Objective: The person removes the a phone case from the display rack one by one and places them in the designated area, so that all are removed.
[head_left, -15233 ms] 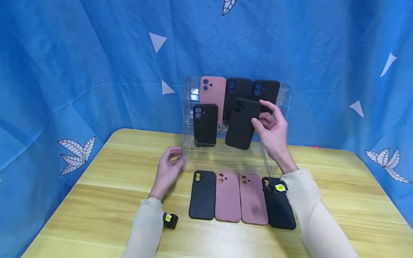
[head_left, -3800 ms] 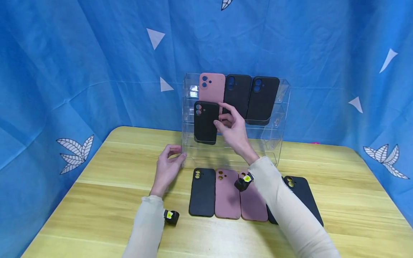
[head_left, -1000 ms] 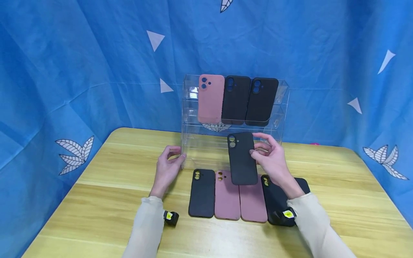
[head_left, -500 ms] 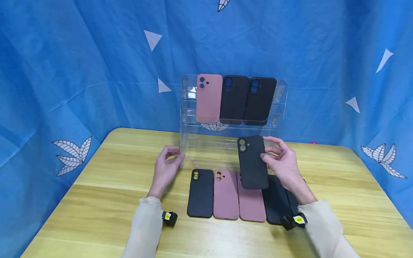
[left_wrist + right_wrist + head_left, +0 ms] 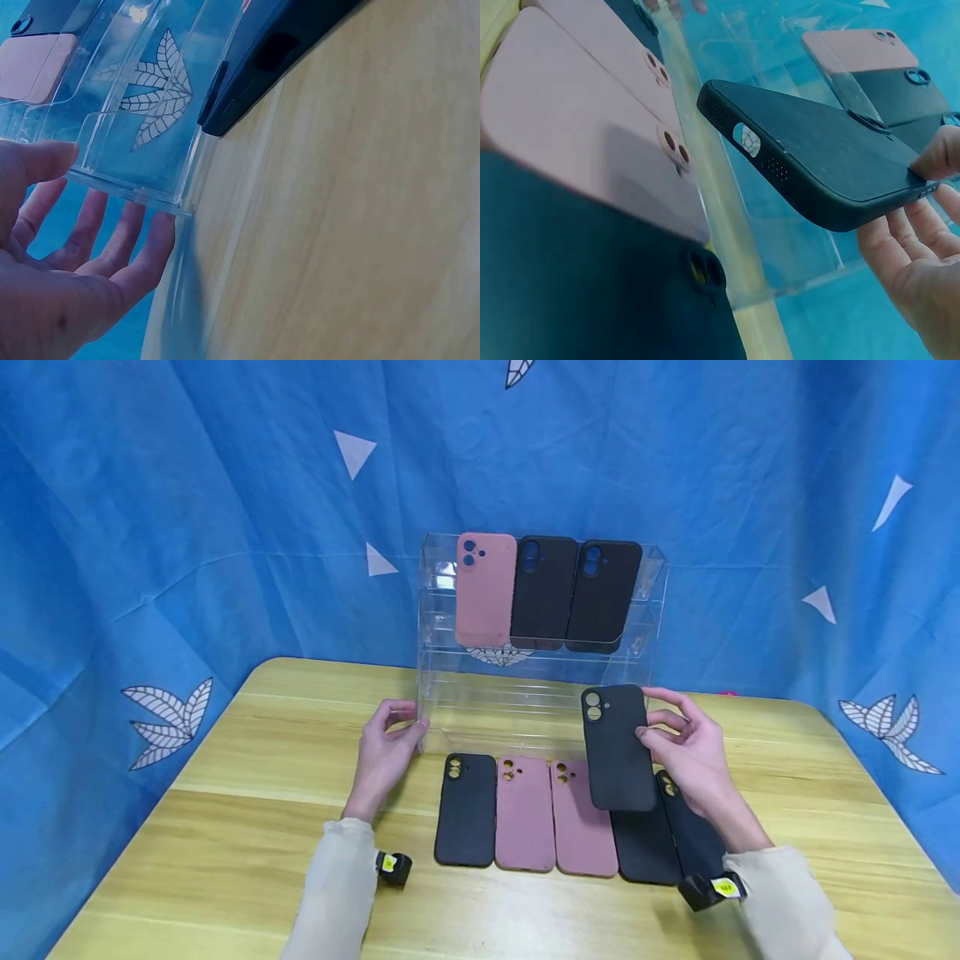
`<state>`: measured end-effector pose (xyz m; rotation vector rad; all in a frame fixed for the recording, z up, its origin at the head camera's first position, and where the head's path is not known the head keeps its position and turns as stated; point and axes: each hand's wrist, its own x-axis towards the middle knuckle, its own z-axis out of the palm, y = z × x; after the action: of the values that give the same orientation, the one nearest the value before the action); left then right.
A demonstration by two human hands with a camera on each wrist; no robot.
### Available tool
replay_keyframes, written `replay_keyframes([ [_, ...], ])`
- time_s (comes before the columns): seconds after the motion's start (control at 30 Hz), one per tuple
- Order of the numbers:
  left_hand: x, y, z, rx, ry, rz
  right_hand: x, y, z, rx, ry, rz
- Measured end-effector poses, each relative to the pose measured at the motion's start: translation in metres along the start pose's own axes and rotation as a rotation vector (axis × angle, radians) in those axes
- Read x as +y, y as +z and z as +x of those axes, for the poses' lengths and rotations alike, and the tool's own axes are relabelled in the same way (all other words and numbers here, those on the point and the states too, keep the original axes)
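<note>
My right hand holds a black phone case by its right edge, tilted above the right end of a row of cases lying on the wooden table. In the right wrist view the held black case hovers over the row, with my right hand at its far end. My left hand grips the left front corner of a clear acrylic stand. The left wrist view shows my left hand with the thumb in front of the stand's wall and the fingers behind it.
The stand's top tier carries a pink case and two black cases. On the table lie a black case, two pink cases and two overlapping black cases. Blue cloth hangs behind.
My right hand took the black case off the stand's middle tier and has carried it down and to the right, over the row's right end. The left hand has stayed on the stand.
</note>
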<state>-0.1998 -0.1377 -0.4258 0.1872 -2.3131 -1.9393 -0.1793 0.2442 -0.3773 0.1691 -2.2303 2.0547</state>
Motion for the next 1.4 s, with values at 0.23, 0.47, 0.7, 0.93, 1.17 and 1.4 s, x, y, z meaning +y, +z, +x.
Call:
replay_keyframes([
  [0.23,0.000,-0.001,0.000,0.005,0.011,0.000,0.003,-0.014,-0.007,0.019,0.011,0.007],
  [0.47,0.000,-0.001,0.000,0.005,-0.006,0.005,0.010,-0.027,-0.015,0.029,0.015,0.012],
  [0.7,0.000,-0.001,0.001,-0.004,-0.013,-0.007,0.015,-0.042,-0.022,0.056,0.028,0.010],
  [0.93,-0.001,0.000,0.002,-0.005,-0.005,-0.019,0.018,-0.059,-0.029,0.065,0.012,0.054],
  [1.17,-0.001,0.000,0.002,-0.007,0.006,-0.025,0.021,-0.071,-0.036,0.092,0.001,0.079],
  [1.4,-0.001,-0.001,0.000,-0.010,0.004,-0.016,0.023,-0.083,-0.040,0.126,0.017,0.089],
])
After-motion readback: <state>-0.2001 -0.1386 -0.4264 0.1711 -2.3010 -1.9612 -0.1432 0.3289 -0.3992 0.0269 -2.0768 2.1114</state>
